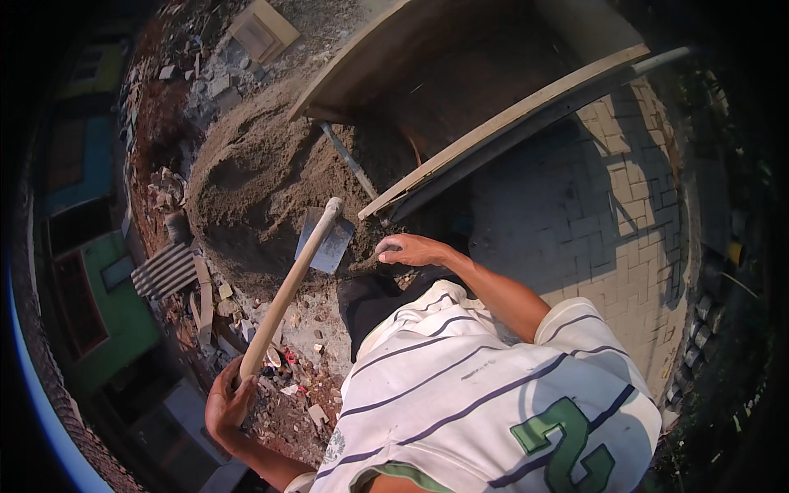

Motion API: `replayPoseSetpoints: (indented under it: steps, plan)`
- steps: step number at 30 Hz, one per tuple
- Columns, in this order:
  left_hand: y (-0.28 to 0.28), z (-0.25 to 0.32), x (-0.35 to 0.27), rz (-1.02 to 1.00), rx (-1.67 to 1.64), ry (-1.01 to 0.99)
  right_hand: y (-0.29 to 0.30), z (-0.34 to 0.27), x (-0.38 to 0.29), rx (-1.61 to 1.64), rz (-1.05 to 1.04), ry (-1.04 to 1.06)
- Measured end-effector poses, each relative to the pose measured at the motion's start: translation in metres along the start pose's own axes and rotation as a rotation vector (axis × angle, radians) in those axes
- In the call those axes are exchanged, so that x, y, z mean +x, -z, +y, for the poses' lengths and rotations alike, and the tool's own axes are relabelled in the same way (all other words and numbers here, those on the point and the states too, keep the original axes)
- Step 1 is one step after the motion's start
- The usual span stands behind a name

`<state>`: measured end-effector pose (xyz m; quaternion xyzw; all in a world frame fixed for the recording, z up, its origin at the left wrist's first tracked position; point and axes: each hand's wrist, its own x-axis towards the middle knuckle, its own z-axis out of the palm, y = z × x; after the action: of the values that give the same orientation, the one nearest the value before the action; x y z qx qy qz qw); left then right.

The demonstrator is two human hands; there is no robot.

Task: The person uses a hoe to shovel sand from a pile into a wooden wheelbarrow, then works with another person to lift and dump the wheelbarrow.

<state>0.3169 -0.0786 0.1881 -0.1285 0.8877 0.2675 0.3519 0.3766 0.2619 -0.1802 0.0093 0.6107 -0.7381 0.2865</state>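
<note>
My left hand (231,400) grips the lower end of the long wooden handle (290,289) of a hoe. The handle slants up and right to the hoe's head, where a flat metal blade (336,243) lies against the near edge of a heap of brown sand (246,179). My right hand (407,249) is off the handle, right of the blade and over the near edge of the sand. Its fingers are loosely curled, with nothing visible in them.
A large wooden-edged trough or frame (505,123) stands beyond the sand, with a narrow bar (348,160) across its near end. Rubble and a corrugated sheet piece (165,271) lie left. Block paving (641,271) is at right; a wooden board (264,31) lies at the top.
</note>
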Motion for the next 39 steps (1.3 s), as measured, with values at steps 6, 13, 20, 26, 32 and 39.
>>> replayPoseSetpoints:
  steps: [6, 13, 20, 26, 32, 39]
  plan:
    - [-0.001, 0.072, -0.017, -0.028, 0.681, -0.255, -0.071, -0.054, 0.062, 0.710, -0.107, -0.032]
    - [0.032, 0.060, 0.014, 0.012, 0.674, -0.195, -0.117, -0.057, 0.158, 1.319, 0.093, -0.299]
    - [0.117, -0.022, 0.100, -0.176, -0.073, 0.021, -0.128, -0.094, 0.232, 1.504, 0.172, -0.180]
    - [0.084, -0.084, 0.237, -0.448, -0.247, -0.112, -0.067, -0.107, 0.252, 1.156, 0.677, -0.033]
    - [-0.087, -0.010, 0.371, -0.466, -0.180, -0.525, 0.112, -0.016, 0.275, 1.019, 1.262, -0.142]
    - [-0.248, 0.068, 0.486, -0.541, -0.158, -0.648, 0.238, 0.096, 0.285, 0.374, 1.380, -0.599]
